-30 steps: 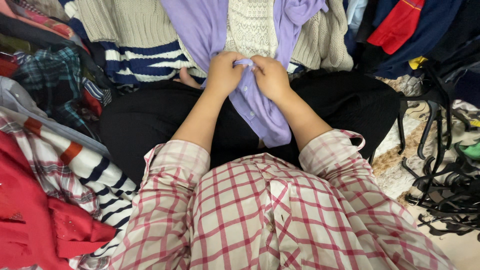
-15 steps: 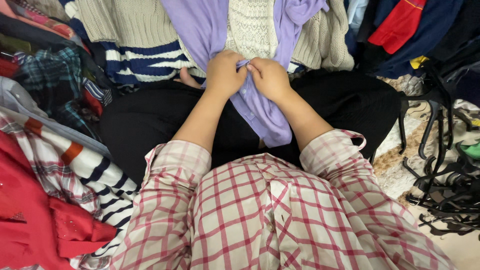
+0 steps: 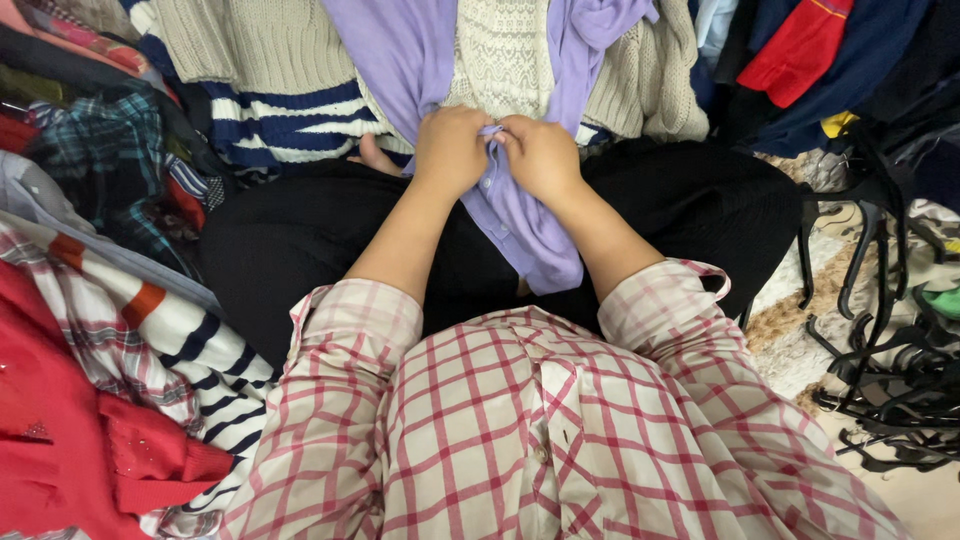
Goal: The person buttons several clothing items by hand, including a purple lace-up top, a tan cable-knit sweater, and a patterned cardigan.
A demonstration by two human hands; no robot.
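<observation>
Head view: both hands meet at the front placket of a lilac cardigan (image 3: 520, 215) lying over the person's lap, on black fabric (image 3: 300, 250). Left hand (image 3: 450, 150) has fingers curled shut, pinching the placket edge; right hand (image 3: 545, 155) likewise closed on the opposite edge, fingertips touching the left's. Looks like a button being worked, but the button itself is hidden under the fingers.

Risk, as a judgement: the thin knit is soft and stretchy, so the edge could slip from the pinch or the plackets could get matched off by one; pulling hard could distort the knit.

Materials: cardigan smooth, fine-knit, limp. Under it a cream lace-pattern top (image 3: 505, 60), openwork texture. Chunky ribbed beige sweater (image 3: 250, 40) with navy stripes upper left. Red garments (image 3: 60, 440) lower left, striped cloth beside. Black plastic hangers (image 3: 890, 340) piled right, rigid and hooked. Pink-checked shirt sleeves (image 3: 350, 330) rolled at the forearms.
</observation>
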